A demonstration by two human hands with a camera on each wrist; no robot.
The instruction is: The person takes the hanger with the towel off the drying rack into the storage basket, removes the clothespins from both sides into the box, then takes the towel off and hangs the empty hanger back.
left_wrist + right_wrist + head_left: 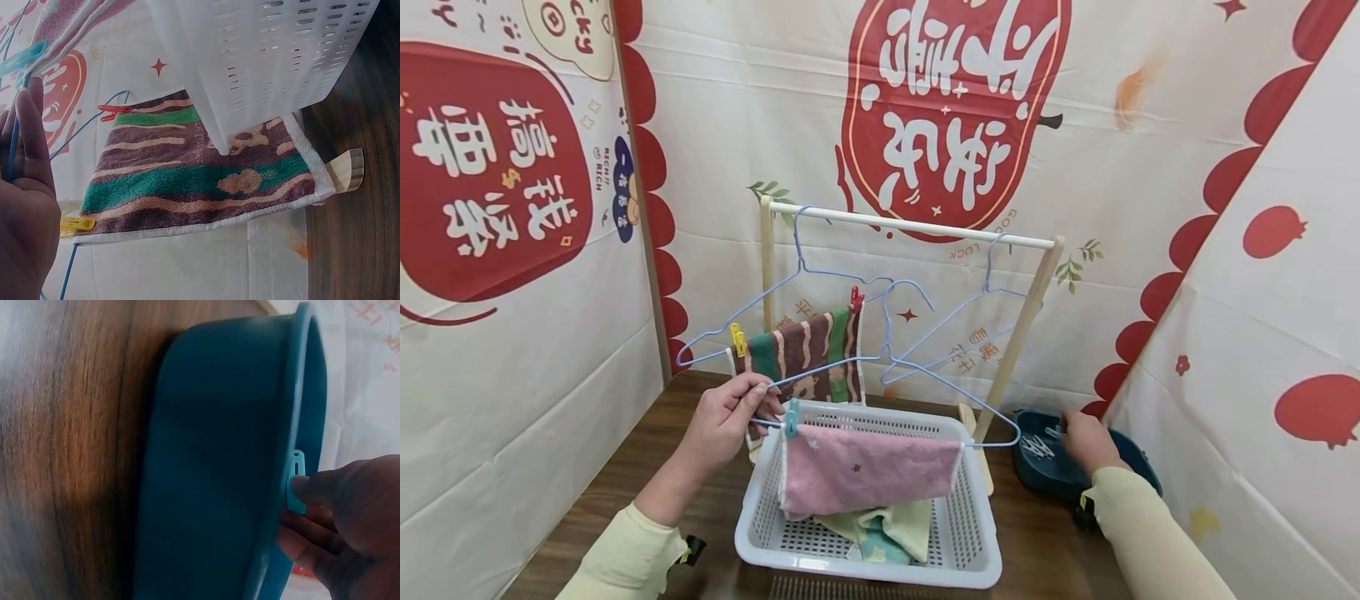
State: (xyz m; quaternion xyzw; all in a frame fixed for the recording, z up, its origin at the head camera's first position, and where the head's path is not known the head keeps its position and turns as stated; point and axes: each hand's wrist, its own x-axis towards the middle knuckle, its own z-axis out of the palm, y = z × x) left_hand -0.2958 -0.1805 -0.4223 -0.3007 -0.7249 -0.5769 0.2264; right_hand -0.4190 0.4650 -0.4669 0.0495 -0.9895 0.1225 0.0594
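Observation:
My left hand (727, 417) grips the left end of a blue wire hanger (891, 354), holding it over the white basket. Draped over the hanger's lower bar is a pink towel (868, 471), with a teal clothespin (792, 418) on its left edge. At the right, my right hand (1086, 442) is at the dark teal bin (1037, 479). In the right wrist view its thumb and fingers pinch a light teal clothespin (296, 481) at the bin's rim. White clothespins (1037, 447) lie inside the bin.
A wooden rack (910, 223) stands behind, bearing a hanger with a striped brown and green towel (805, 354), pinned by yellow and red clothespins, and a bare hanger (987, 287). The white basket (868, 567) holds a pale yellow and teal cloth (898, 529). Printed cloth walls surround the table.

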